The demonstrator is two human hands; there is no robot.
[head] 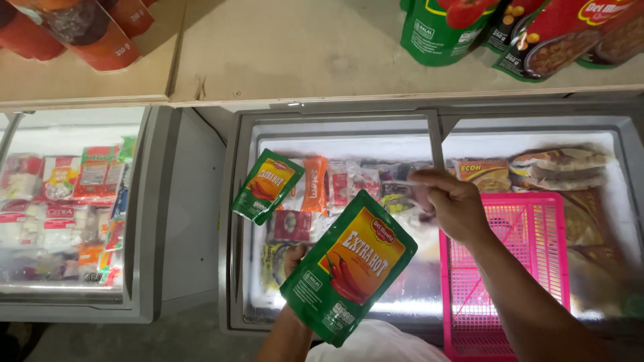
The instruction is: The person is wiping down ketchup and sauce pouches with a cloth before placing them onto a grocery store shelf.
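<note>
Holding a green sauce pouch (347, 267) with a yellow-and-red label in the left hand (293, 258) over the chest freezer (231, 221), right hand (451, 201) closed in a pinch above frozen packets, second matching green pouch (267, 186) resting on the freezer glass, pink plastic basket (510, 268) at right, green and red pouches (516, 30) on the wooden shelf (302, 53) above.

We see two bare forearms, no sleeves reaching the wrists, no watch, ring or glove on either. The left hand (293, 258) sits at about six o'clock, the right hand (451, 201) nearer three. At six o'clock, a pale white garment (376, 343) shows.
</note>
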